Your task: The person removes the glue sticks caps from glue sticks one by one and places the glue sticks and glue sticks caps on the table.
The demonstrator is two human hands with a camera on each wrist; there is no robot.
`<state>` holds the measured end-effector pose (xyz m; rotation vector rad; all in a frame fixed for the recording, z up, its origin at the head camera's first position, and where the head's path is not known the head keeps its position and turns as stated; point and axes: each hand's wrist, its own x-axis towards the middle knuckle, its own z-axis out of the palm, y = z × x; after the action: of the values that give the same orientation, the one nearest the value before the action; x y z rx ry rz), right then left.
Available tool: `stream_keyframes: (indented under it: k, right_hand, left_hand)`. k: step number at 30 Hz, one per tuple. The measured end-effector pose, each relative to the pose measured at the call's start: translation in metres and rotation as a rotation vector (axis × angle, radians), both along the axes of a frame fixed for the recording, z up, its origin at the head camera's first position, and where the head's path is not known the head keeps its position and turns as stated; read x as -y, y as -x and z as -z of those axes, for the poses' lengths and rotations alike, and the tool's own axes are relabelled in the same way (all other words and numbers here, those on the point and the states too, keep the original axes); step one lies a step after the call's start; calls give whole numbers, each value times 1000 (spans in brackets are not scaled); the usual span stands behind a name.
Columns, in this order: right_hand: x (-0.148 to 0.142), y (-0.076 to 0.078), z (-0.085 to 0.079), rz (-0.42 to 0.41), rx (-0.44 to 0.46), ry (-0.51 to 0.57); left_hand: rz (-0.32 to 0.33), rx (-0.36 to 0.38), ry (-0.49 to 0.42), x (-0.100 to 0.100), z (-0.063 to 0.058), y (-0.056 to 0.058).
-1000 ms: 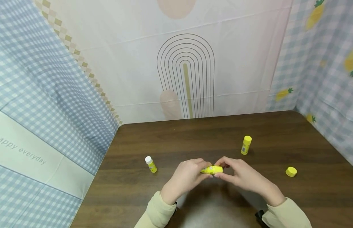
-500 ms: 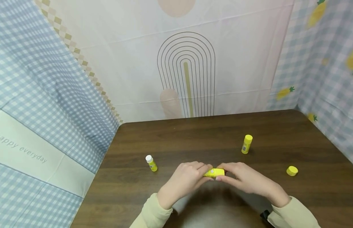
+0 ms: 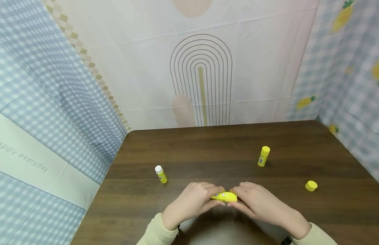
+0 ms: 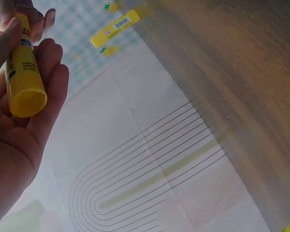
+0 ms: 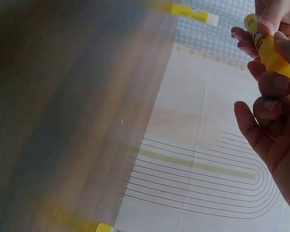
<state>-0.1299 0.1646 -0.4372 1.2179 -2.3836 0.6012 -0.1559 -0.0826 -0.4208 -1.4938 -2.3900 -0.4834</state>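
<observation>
A yellow glue stick (image 3: pixel 225 196) lies sideways between both hands, above the near part of the table. My left hand (image 3: pixel 192 201) grips its body, thumb below and fingers above in the head view. The thumb and fingers of my right hand (image 3: pixel 263 206) pinch the other end. In the left wrist view the glue stick (image 4: pixel 26 79) shows its printed label and its round near end. The right wrist view shows the right hand (image 5: pixel 285 121) with its thumb and index finger at the plain yellow end of the glue stick (image 5: pixel 275 60).
A white-capped glue stick (image 3: pixel 161 175) stands on the brown table (image 3: pixel 201 153) to the left. At the right back stands a yellow-capped one (image 3: pixel 263 157), with a loose yellow cap (image 3: pixel 311 185) nearer and further right. Patterned cloth (image 3: pixel 140 75) hangs behind the table.
Both hands have come slightly nearer the body with the glue stick between them. The right fingers have shifted from a raised, bent pose to lie further over the end.
</observation>
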Motion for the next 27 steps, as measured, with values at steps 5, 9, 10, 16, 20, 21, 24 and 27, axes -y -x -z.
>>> stream_keyframes:
  k: [5, 9, 10, 16, 20, 21, 24, 27]
  right_hand:
    - [1, 3, 1, -4, -89, 1]
    - [0, 3, 1, 12, -155, -23]
    - [-1, 2, 1, 15, -149, -23]
    - [-1, -3, 5, -11, 97, 30]
    - [-1, -6, 12, -40, 250, 39]
    - [-1, -6, 14, -46, 279, 39]
    - [-2, -6, 15, -76, 353, 49]
    - [0, -4, 15, -83, 372, 60]
  left_hand:
    - [9, 20, -6, 1, -4, 4]
    - [12, 54, -19, 1, -4, 4]
    - [10, 64, -21, 1, -3, 3]
    - [-20, 16, -9, 2, 5, -9]
    - [11, -40, -3, 1, 8, -13]
    - [21, -47, 1, 1, 8, -13]
    - [40, -46, 21, -1, 7, -13]
    - [50, -12, 41, -1, 5, -10]
